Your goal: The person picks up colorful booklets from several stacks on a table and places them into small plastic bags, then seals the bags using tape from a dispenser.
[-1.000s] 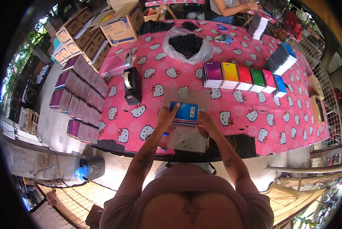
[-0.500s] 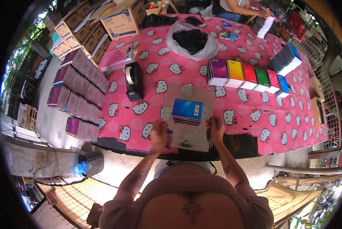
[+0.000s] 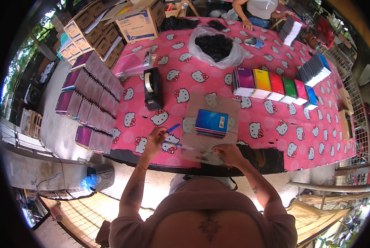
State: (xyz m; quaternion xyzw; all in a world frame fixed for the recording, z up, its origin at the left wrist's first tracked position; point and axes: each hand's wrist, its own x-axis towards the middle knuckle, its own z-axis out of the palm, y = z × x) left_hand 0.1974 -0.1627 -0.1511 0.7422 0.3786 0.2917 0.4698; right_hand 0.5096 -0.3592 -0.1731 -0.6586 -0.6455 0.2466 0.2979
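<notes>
A small stack of spiral notebooks [image 3: 211,120], the top one with a blue cover, lies on a clear plastic sheet [image 3: 218,102] in front of me. My left hand [image 3: 155,138] is raised left of the sheet, closed round a thin blue tool [image 3: 173,128]. Two blue parts stick out from its fingers toward the sheet; motion blur hides the tool's exact kind. At the sheet's near edge, below the notebooks, my right hand [image 3: 228,154] has its fingers pinched on the plastic.
A black tape dispenser [image 3: 153,90] stands beyond my left hand. Notebook stacks [image 3: 88,105] line the left side; a coloured row [image 3: 271,86] stands at right. A plastic bag with black contents [image 3: 213,46], a carton [image 3: 139,25] and another person's hand [image 3: 247,25] are farther back.
My left hand has moved left and up with the blue tool, off the sheet. My right hand has shifted from the sheet's right side to its near edge. The other person's hands have spread apart.
</notes>
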